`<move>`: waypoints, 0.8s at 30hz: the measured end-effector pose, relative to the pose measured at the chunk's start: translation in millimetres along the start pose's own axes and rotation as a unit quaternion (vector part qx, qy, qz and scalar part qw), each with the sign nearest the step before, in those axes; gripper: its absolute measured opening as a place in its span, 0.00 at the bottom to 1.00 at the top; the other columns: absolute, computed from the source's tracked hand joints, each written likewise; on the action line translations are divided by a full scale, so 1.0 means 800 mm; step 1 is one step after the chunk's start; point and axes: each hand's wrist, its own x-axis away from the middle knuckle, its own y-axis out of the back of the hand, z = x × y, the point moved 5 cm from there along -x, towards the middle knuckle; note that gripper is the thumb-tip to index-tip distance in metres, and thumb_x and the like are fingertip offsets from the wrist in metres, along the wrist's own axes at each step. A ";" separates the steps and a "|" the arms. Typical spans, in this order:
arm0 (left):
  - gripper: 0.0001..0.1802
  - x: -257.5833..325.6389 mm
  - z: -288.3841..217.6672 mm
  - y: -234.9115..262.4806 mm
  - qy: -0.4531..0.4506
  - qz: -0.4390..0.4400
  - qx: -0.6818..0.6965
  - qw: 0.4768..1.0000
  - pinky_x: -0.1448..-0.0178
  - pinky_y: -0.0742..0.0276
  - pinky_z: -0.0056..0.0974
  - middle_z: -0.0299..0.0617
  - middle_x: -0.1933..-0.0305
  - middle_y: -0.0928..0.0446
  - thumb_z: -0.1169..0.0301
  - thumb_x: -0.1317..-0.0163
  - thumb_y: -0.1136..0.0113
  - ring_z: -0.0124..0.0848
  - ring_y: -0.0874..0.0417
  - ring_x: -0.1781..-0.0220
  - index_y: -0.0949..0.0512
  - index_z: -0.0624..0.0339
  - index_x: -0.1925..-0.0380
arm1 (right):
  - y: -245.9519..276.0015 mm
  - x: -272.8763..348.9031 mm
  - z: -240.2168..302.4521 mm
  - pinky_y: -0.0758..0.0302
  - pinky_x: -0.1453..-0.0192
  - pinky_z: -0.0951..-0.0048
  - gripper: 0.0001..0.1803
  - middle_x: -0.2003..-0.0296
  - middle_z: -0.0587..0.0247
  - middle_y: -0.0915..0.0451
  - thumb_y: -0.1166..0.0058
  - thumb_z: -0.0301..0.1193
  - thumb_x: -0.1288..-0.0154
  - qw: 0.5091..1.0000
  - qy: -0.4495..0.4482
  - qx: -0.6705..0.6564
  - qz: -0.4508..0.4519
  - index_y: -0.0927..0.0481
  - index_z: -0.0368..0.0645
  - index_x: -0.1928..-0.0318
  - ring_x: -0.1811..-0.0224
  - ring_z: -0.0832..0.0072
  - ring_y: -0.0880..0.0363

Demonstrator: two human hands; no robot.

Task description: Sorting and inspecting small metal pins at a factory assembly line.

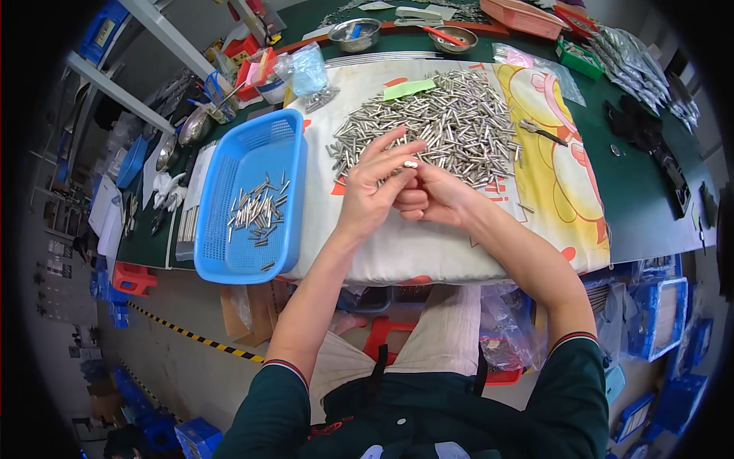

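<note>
"What are the fingers doing?"
"The right hand pinches short metal pins; the left hand has fingers spread, its grip unclear."
"And around them?"
"A heap of matching pins just beyond the fingertips, a blue perforated basket to their left."

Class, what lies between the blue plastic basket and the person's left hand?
The head view shows a bare stretch of white printed cloth between the blue plastic basket and the left hand.
</note>
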 end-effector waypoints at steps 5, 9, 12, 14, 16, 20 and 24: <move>0.08 0.035 -0.034 0.035 -0.006 -0.023 -0.193 0.981 0.54 0.25 0.36 0.43 0.58 0.20 0.78 0.48 0.41 0.38 0.21 0.54 0.20 0.61 0.66 | 0.006 0.053 0.084 0.29 0.72 0.66 0.15 0.83 0.56 0.25 0.53 0.36 0.39 0.732 0.280 0.591 -0.191 0.21 0.37 0.73 0.81 0.67 0.26; 0.08 0.067 -0.038 0.023 -0.049 0.082 -0.379 0.920 0.61 0.24 0.38 0.43 0.62 0.21 0.78 0.52 0.39 0.40 0.21 0.60 0.22 0.61 0.69 | 0.097 0.120 0.156 0.28 0.61 0.64 0.08 0.71 0.56 0.22 0.49 0.29 0.45 0.378 0.325 0.761 -0.415 0.20 0.39 0.67 0.67 0.61 0.23; 0.06 0.076 -0.030 0.013 -0.040 0.092 -0.411 0.906 0.66 0.26 0.40 0.42 0.68 0.27 0.78 0.53 0.40 0.39 0.23 0.67 0.24 0.61 0.72 | 0.186 0.133 0.183 0.29 0.52 0.64 0.11 0.62 0.59 0.23 0.49 0.29 0.45 0.273 0.177 0.824 -0.464 0.21 0.44 0.61 0.56 0.62 0.26; 0.05 0.083 -0.023 0.009 -0.023 0.094 -0.433 0.896 0.69 0.27 0.40 0.42 0.74 0.33 0.78 0.54 0.41 0.37 0.25 0.71 0.24 0.61 0.74 | 0.213 0.128 0.183 0.29 0.51 0.63 0.12 0.61 0.59 0.24 0.48 0.29 0.46 0.293 0.158 0.833 -0.442 0.21 0.45 0.59 0.55 0.61 0.27; 0.06 0.091 -0.010 0.006 -0.026 0.095 -0.436 0.895 0.69 0.27 0.40 0.42 0.74 0.33 0.78 0.55 0.41 0.37 0.25 0.70 0.24 0.61 0.73 | 0.211 0.125 0.186 0.29 0.52 0.63 0.10 0.63 0.59 0.24 0.47 0.28 0.45 0.312 0.197 0.829 -0.421 0.21 0.43 0.61 0.56 0.61 0.27; 0.08 0.093 0.001 -0.001 -0.045 0.061 -0.425 0.902 0.69 0.27 0.38 0.40 0.74 0.32 0.78 0.55 0.39 0.36 0.26 0.71 0.23 0.60 0.71 | 0.229 0.139 0.203 0.30 0.53 0.60 0.11 0.62 0.56 0.21 0.50 0.29 0.42 0.273 0.179 0.836 -0.441 0.26 0.41 0.58 0.56 0.57 0.25; 0.10 0.099 0.003 0.004 -0.035 0.055 -0.426 0.902 0.69 0.28 0.38 0.40 0.74 0.32 0.78 0.56 0.37 0.35 0.27 0.71 0.23 0.60 0.70 | 0.131 0.157 0.198 0.30 0.58 0.73 0.14 0.63 0.57 0.23 0.55 0.30 0.35 0.529 0.484 0.583 -0.382 0.31 0.36 0.52 0.61 0.69 0.23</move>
